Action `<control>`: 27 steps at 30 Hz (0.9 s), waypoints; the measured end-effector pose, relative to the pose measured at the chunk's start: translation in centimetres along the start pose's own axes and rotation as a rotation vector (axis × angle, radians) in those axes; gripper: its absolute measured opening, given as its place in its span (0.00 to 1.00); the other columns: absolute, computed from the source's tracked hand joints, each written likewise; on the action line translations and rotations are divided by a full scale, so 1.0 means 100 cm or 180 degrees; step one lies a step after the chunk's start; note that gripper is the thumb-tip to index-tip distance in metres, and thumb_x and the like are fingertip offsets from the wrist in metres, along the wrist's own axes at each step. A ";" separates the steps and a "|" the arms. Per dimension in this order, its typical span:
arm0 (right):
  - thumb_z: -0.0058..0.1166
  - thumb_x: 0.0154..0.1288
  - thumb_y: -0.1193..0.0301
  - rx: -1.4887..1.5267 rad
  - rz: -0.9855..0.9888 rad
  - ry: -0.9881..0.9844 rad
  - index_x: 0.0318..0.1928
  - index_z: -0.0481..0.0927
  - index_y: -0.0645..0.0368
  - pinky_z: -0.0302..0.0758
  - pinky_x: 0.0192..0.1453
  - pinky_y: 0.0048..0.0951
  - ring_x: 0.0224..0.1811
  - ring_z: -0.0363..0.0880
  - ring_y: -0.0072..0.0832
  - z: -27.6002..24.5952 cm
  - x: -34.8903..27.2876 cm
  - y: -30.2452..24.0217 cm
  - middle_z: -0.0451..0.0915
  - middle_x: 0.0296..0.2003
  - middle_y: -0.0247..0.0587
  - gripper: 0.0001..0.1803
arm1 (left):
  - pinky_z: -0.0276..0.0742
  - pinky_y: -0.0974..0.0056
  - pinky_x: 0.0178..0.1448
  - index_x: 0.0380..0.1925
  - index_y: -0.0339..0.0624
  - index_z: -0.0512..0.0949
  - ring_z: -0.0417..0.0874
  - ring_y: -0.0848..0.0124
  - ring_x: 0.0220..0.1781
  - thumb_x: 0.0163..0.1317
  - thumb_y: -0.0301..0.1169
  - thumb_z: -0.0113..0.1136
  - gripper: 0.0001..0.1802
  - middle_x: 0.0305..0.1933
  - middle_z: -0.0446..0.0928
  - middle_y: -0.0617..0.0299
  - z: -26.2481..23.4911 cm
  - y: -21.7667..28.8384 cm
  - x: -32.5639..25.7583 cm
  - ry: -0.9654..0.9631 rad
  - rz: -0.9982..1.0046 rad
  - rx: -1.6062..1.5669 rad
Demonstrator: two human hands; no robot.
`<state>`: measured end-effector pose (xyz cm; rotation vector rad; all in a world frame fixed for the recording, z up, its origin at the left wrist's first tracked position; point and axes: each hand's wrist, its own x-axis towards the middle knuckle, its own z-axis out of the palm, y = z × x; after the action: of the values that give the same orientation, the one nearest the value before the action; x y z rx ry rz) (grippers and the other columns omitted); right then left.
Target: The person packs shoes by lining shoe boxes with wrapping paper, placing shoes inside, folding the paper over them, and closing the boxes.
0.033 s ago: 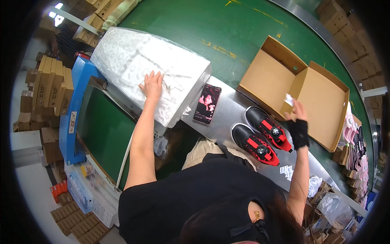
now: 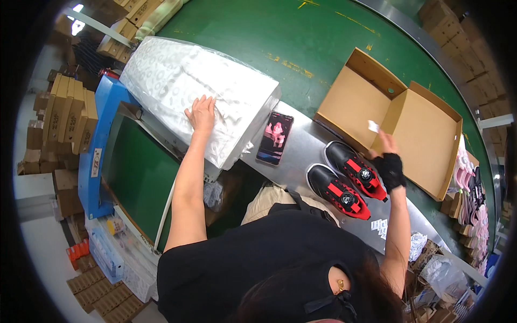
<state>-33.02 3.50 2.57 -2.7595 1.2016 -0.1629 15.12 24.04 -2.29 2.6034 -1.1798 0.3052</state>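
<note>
My left hand [image 2: 201, 114] lies with its fingers spread on a stack of white patterned wrapping paper [image 2: 177, 75] under clear plastic. My right hand [image 2: 386, 156], in a black fingerless glove, reaches over the near edge of an open brown shoe box [image 2: 355, 89], its fingers stretched out. Just beyond the fingertips is a small white packet [image 2: 373, 126], over the box's inside; whether it still touches a finger is unclear. Beside the right hand, a pair of black and red shoes [image 2: 346, 183] with dials stands on the metal table edge [image 2: 299, 145].
A phone [image 2: 274, 137] with a lit screen lies between the paper stack and the shoes. Several small white packets [image 2: 379, 227] lie near the shoe toes. Left stands a blue frame [image 2: 97, 145]; stacked cartons [image 2: 67, 110] are farther left. Pink shoes [image 2: 464, 169] line the right side.
My right hand has shifted slightly left and down. The small white packet has moved left over the box and turned. My left hand stays on the paper stack.
</note>
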 end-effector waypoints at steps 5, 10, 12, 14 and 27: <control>0.43 0.55 0.73 -0.0476 0.0083 -0.1168 0.46 0.72 0.50 0.67 0.45 0.40 0.40 0.76 0.39 -0.010 0.012 -0.007 0.78 0.32 0.45 0.16 | 0.70 0.50 0.37 0.28 0.42 0.70 0.76 0.49 0.34 0.64 0.38 0.38 0.14 0.31 0.75 0.49 -0.061 -0.013 0.030 0.0451 -0.0278 -0.0070; 0.41 0.56 0.73 -0.0386 0.0021 -0.0817 0.47 0.73 0.50 0.67 0.47 0.40 0.38 0.76 0.39 -0.002 -0.001 0.005 0.77 0.30 0.46 0.17 | 0.70 0.51 0.34 0.32 0.39 0.72 0.75 0.47 0.30 0.63 0.35 0.42 0.12 0.28 0.74 0.44 -0.177 0.015 0.062 0.1357 -0.0196 -0.0380; 0.41 0.56 0.73 -0.0393 0.0020 -0.0838 0.48 0.73 0.49 0.66 0.48 0.40 0.40 0.75 0.39 -0.002 -0.002 0.005 0.77 0.33 0.46 0.18 | 0.71 0.68 0.37 0.32 0.35 0.73 0.76 0.70 0.30 0.64 0.33 0.45 0.12 0.29 0.76 0.59 -0.216 0.022 0.071 0.1412 -0.0058 -0.1696; 0.43 0.56 0.72 -0.0315 0.0096 -0.0821 0.49 0.72 0.49 0.66 0.48 0.40 0.41 0.74 0.39 0.004 -0.003 0.008 0.76 0.34 0.46 0.18 | 0.69 0.73 0.38 0.34 0.35 0.74 0.74 0.76 0.34 0.63 0.33 0.45 0.12 0.31 0.75 0.66 -0.246 0.078 0.065 0.0983 0.0014 -0.3822; 0.56 0.54 0.68 0.3497 -0.0015 0.1159 0.57 0.66 0.58 0.69 0.46 0.27 0.41 0.71 0.25 -0.115 0.016 -0.046 0.72 0.47 0.38 0.29 | 0.68 0.65 0.39 0.47 0.24 0.62 0.68 0.65 0.39 0.62 0.27 0.39 0.17 0.36 0.66 0.46 -0.249 0.382 0.036 0.1058 0.3268 -0.0949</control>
<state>-30.32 4.56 14.68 -1.7814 0.7733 -1.0074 -13.49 5.37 28.11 1.4331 -2.1090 0.6472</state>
